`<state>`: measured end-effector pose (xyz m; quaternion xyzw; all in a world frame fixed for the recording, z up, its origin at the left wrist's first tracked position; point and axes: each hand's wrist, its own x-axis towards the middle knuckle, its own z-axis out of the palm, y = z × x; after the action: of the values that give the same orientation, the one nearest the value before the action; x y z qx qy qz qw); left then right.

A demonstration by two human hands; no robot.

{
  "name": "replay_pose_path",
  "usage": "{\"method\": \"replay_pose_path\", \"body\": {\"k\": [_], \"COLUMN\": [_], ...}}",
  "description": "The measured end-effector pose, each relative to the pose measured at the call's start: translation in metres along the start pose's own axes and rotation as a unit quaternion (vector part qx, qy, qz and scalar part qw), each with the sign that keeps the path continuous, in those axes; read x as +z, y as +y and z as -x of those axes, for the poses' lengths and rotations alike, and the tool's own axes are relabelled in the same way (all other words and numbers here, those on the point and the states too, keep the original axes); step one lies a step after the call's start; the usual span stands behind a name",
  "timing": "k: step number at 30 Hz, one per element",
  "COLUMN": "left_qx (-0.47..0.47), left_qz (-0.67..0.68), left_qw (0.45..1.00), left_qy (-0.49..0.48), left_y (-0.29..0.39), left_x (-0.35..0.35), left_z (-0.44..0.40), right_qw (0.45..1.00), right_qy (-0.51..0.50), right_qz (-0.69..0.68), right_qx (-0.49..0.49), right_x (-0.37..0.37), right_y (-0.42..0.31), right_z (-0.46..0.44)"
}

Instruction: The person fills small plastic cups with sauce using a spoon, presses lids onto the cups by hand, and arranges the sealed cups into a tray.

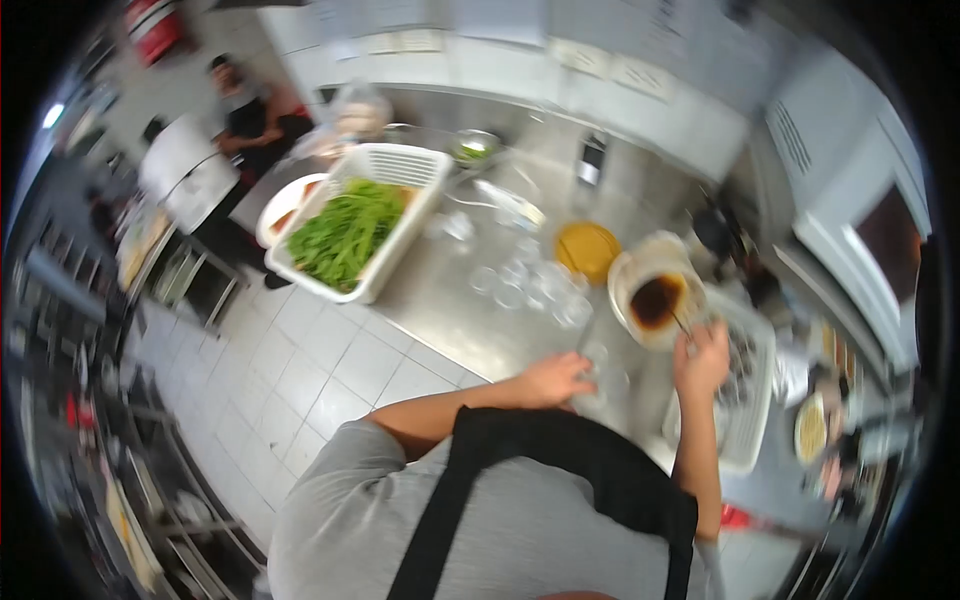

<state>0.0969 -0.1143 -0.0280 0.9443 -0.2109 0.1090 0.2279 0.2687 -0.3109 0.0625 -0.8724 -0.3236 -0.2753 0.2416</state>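
Note:
My right hand (706,352) is closed around the thin handle of a spoon or ladle (681,322). Its lower end is hidden in dark brown sauce (657,300) inside a white tub (626,278). Low over the steel counter, my left hand (560,380) has its fingers loosely apart, right beside small clear plastic cups (614,382); blur hides whether they touch. More clear cups (545,287) stand grouped farther back on the counter. A round yellow lid (587,251) lies just left of the tub.
A white basket (375,285) of leafy greens stands on the steel counter (440,318) at left. To the right, a white crate (752,440) holds several dark-looking items. A metal bowl (476,148) and black-and-white box (591,160) sit behind. Other people (250,112) are at far left.

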Motion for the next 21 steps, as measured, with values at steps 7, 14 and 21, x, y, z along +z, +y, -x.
{"method": "replay_pose_path", "body": {"k": [7, 14, 21], "left_qx": [0.019, -0.065, -0.165], "left_qz": [-0.054, -0.097, -0.168], "left_qw": [0.993, 0.993, 0.972], "left_qy": [-0.104, -0.030, -0.019], "left_y": [-0.014, -0.014, -0.030], "left_x": [0.037, -0.017, -0.042], "left_z": [-0.016, 0.011, 0.056], "right_qw": [0.997, 0.997, 0.992], "right_qy": [-0.062, -0.065, -0.119], "right_qz": [-0.010, -0.016, -0.029], "right_qx": [0.034, 0.026, 0.043], "right_x": [0.003, -0.001, 0.000], "right_y": [0.006, 0.014, 0.026], "right_z": [-0.005, -0.004, -0.004]}}
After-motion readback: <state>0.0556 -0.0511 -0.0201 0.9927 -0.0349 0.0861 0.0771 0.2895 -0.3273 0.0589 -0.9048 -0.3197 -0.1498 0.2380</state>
